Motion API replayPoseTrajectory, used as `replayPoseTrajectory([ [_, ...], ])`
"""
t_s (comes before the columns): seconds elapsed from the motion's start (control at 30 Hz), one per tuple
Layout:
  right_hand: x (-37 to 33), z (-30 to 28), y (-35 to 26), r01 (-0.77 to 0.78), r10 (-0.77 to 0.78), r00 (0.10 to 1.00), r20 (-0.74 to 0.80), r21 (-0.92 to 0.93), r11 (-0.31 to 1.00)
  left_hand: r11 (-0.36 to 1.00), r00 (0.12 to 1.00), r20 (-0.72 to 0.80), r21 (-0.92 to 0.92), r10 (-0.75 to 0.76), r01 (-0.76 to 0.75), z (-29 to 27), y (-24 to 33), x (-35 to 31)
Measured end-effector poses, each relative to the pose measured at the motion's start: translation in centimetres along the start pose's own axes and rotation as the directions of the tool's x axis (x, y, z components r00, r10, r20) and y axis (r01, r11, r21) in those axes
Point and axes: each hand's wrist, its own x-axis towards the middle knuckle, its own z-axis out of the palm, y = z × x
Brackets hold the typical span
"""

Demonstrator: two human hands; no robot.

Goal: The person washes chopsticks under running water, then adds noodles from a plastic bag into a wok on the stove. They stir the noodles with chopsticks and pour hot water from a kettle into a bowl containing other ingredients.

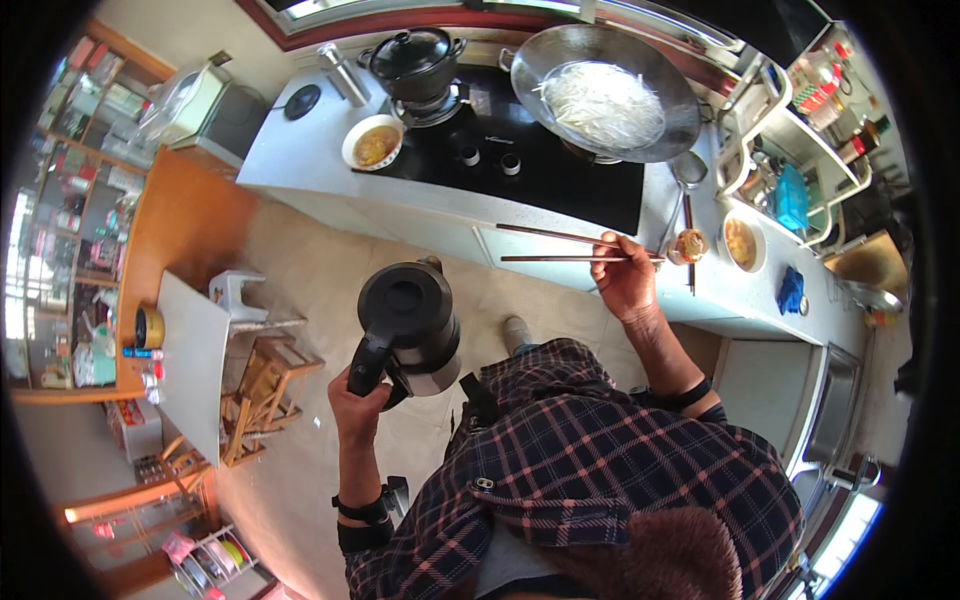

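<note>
My left hand (358, 405) is closed round the handle of a black and steel kettle (428, 340), held in the air over the floor with its lid up. My right hand (627, 278) grips a pair of brown chopsticks (545, 259), their tips apart and pointing left in front of the counter edge. Beyond them a large wok (530, 85) sits on the black gas hob (590, 185), holding a heap of thin white strands (605, 108). Close to my right hand, a small jar with reddish-brown contents (690, 246) stands on the counter.
A lidded black pot (412, 65) occupies the left burner, beside a bowl of yellowish food (376, 144). To the right are a ladle (689, 170), another bowl of food (740, 243), a blue cloth (791, 291) and a white rack (800, 150). A wooden stool (265, 385) stands at left.
</note>
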Motion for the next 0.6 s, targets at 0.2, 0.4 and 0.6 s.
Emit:
replayPoseTrajectory([
  [0.2, -5.9, 0.2, 1.2, 0.186, -0.183, 0.975, -0.127, 0.012, 0.983, 0.994, 0.961, 0.277, 0.096, 0.024, -0.053, -0.3, 0.7, 4.9],
  [0.4, -17.1, -3.0, -1.0, 0.492, -0.439, 0.786, -0.435, 0.011, 0.870, 0.987, 0.835, 0.550, 0.134, 0.002, -0.090, 5.0, 1.5, 7.2],
  [0.6, -25.9, -5.7, -3.6, 0.745, -0.693, 0.567, -0.445, -0.080, 0.662, 0.998, 0.679, 0.734, 0.051, -0.017, -0.031, 13.9, 3.5, 6.1],
])
